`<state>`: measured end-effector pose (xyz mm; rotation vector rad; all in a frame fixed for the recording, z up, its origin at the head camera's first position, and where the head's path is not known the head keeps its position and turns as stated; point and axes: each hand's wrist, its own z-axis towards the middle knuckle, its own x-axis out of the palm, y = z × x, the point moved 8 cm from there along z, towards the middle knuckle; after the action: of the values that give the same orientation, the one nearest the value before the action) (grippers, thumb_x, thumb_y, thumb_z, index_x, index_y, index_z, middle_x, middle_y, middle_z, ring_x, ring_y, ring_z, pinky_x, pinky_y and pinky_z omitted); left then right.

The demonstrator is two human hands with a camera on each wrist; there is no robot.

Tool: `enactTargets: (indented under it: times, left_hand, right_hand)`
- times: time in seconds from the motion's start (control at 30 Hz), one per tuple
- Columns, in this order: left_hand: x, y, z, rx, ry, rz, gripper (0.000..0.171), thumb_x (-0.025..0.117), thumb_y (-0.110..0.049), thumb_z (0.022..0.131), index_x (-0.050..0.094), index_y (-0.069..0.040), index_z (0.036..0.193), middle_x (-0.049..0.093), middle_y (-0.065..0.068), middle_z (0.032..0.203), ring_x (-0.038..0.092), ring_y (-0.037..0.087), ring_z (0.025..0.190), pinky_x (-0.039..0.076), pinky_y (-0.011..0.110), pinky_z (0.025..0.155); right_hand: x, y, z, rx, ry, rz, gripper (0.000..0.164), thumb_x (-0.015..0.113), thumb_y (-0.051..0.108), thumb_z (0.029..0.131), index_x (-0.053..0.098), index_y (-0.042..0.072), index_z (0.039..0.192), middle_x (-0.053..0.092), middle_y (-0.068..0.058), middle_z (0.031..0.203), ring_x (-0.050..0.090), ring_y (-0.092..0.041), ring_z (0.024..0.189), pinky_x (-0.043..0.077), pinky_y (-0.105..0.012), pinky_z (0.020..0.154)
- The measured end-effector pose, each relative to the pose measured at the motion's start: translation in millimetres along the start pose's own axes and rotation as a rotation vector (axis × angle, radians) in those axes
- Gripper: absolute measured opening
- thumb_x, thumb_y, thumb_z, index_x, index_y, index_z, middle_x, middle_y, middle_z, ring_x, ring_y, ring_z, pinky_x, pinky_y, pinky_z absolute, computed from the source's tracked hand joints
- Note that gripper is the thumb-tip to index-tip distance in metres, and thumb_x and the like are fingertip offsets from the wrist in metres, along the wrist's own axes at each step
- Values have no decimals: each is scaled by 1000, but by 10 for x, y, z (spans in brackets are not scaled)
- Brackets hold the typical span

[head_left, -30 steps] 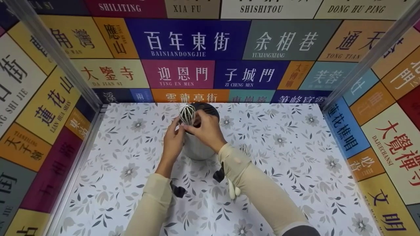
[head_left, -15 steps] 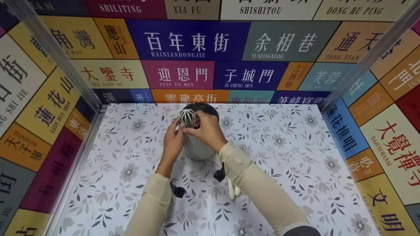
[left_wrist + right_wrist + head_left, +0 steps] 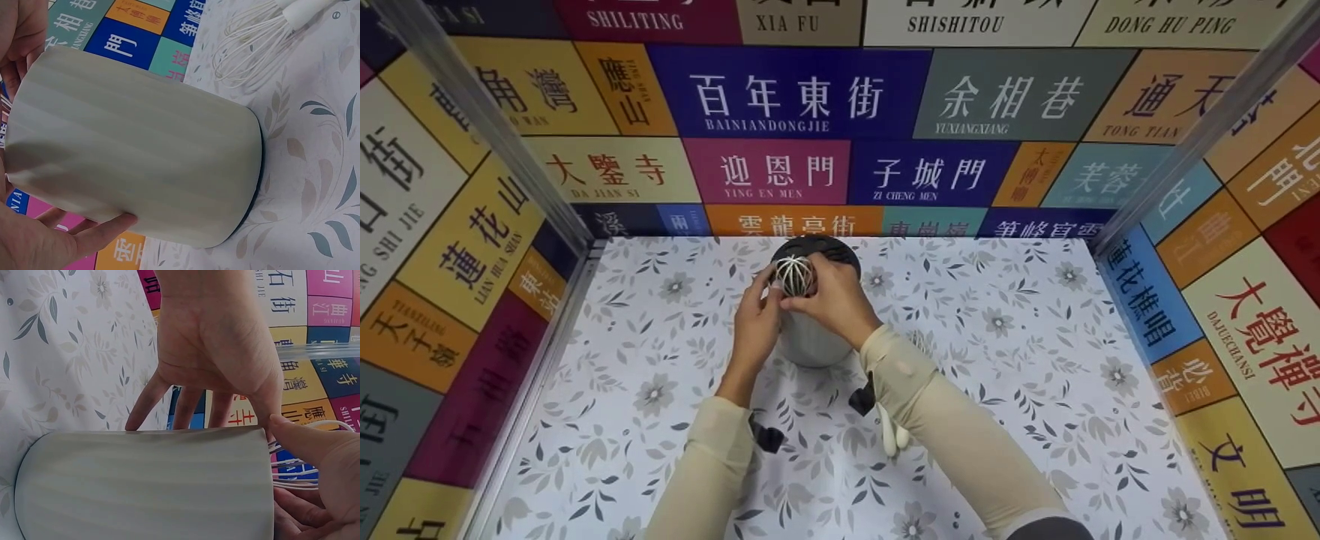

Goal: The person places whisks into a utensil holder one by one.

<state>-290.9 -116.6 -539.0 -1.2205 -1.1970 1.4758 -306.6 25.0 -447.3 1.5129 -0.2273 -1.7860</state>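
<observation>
A pale grey-green ribbed utensil holder (image 3: 814, 341) with a dark slotted top (image 3: 831, 253) stands upright at the table's far side. At its front left rim, a whisk (image 3: 795, 276) sits handle down with its white wire head up. My right hand (image 3: 836, 296) holds the wire head; its thumb (image 3: 298, 441) and fingers lie round the wires in the right wrist view. The left hand (image 3: 756, 319) grips the holder's left side, its fingers (image 3: 112, 225) along the wall and its thumb up by the rim. Hands and holder hide the whisk's handle.
Right of the holder, partly under my right forearm, whisks (image 3: 253, 48) lie on the table, white handles (image 3: 891, 435) toward me. A white leaf-patterned cover (image 3: 652, 450) spans the table. Walls of coloured sign panels (image 3: 787, 90) enclose it at the back and both sides.
The whisk's wire head has sunk lower and shifted slightly right, uncovering more of the holder's dark top. The right hand has moved slightly with it; the left hand stays in place.
</observation>
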Motion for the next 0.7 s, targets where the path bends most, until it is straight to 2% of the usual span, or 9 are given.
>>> enactTargets:
  times: [0.13,0.23,0.37,0.47,0.6,0.7]
  left_hand:
    - [1,-7,-6,5,5,0,45,49,-43,108,48,-35,152,51,9,143,64,25,109,51,34,69]
    - [-1,-11,-13,6,3,-2,46,49,-46,107,48,-35,152,50,8,142,64,24,101,51,34,67]
    - [-3,-18,-23,6,2,6,47,48,-49,107,47,-36,152,49,9,142,64,27,99,53,41,70]
    - [-4,-26,-32,14,7,34,49,46,-51,106,46,-37,153,48,9,147,60,29,121,54,47,86]
    - [-7,-26,-33,26,7,57,50,46,-53,106,45,-38,153,44,9,155,46,31,142,48,50,104]
    - [-7,-17,-28,24,7,44,48,47,-53,106,47,-39,152,44,8,155,50,33,140,51,49,99]
  right_hand:
    - [-24,7,-10,-4,-1,-6,63,93,43,72,64,5,113,73,-11,95,70,-29,91,56,-43,85]
    - [-46,6,-20,-4,4,-10,66,93,43,71,64,5,117,75,-12,100,71,-29,95,56,-42,88]
    - [-93,-14,-42,7,17,-6,69,93,43,71,63,5,120,74,-12,100,70,-28,92,56,-42,87]
    - [-142,-46,-71,30,30,-16,73,93,46,71,63,5,123,74,-13,107,70,-30,98,56,-43,91]
    - [-252,-91,-123,64,28,-20,77,93,48,71,62,5,127,72,-14,119,69,-32,110,54,-45,96]
    - [-378,-115,-165,86,13,9,76,93,46,71,62,5,128,72,-11,119,68,-29,109,54,-44,95]
